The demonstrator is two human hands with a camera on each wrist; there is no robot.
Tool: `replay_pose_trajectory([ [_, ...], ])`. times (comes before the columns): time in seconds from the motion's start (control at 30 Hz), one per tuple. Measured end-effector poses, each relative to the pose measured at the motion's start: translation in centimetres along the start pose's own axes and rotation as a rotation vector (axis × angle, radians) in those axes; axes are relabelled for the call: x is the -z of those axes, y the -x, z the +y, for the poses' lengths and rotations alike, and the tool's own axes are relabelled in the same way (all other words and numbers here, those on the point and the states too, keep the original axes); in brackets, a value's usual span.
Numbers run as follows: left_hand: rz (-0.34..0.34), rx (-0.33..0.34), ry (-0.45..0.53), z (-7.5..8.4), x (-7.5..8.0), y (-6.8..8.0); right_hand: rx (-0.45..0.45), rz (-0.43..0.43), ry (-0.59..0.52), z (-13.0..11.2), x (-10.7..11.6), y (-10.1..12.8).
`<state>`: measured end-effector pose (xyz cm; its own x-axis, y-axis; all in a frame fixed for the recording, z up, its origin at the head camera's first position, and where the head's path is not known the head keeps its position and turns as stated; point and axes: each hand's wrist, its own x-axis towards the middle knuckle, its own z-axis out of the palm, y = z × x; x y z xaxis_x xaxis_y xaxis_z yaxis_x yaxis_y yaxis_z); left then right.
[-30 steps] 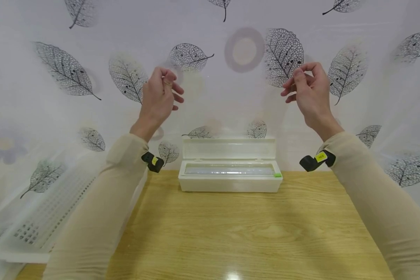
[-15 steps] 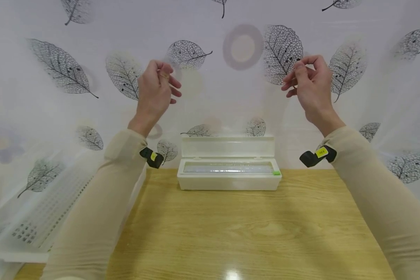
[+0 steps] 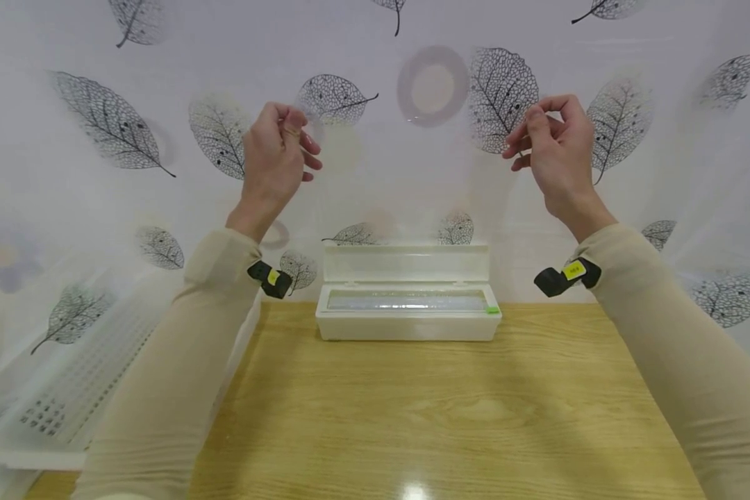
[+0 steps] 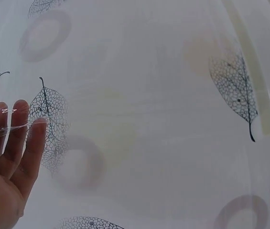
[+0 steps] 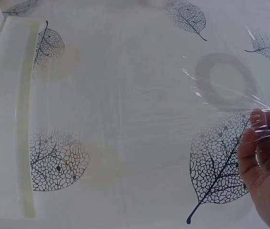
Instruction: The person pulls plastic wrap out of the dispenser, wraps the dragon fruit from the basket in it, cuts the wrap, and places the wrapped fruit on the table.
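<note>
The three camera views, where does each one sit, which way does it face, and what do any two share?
Head: on the person's head, facing forward and down at the open white plastic dispenser box on the wooden table; both raised hands and beige sleeves show.
Left wrist: on the left wrist, facing the leaf-print curtain; left hand pinching the clear plastic film.
Right wrist: on the right wrist, facing the curtain; right hand pinching the film.
Shared: both wrist views show the film and curtain.
</note>
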<state>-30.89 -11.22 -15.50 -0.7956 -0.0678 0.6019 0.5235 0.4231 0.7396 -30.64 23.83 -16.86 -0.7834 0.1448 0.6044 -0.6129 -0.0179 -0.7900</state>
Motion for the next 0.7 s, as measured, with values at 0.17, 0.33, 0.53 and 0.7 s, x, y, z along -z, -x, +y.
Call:
replay_pose_trajectory([
  [0.17, 0.001, 0.009, 0.020, 0.2, 0.1, -0.2, 0.005, -0.001, 0.006, -0.2, 0.0, 0.0],
  [0.33, 0.006, 0.011, 0.027, 0.4, 0.2, -0.3, 0.012, -0.002, -0.015, -0.6, 0.0, 0.0],
  [0.53, 0.007, 0.015, 0.038, 0.7, 0.4, -0.1, 0.013, -0.003, -0.033, -0.8, 0.2, 0.1],
  [0.7, 0.006, 0.024, 0.041, 0.9, 0.5, 0.3, 0.013, -0.006, -0.049, -1.1, 0.3, 0.5],
])
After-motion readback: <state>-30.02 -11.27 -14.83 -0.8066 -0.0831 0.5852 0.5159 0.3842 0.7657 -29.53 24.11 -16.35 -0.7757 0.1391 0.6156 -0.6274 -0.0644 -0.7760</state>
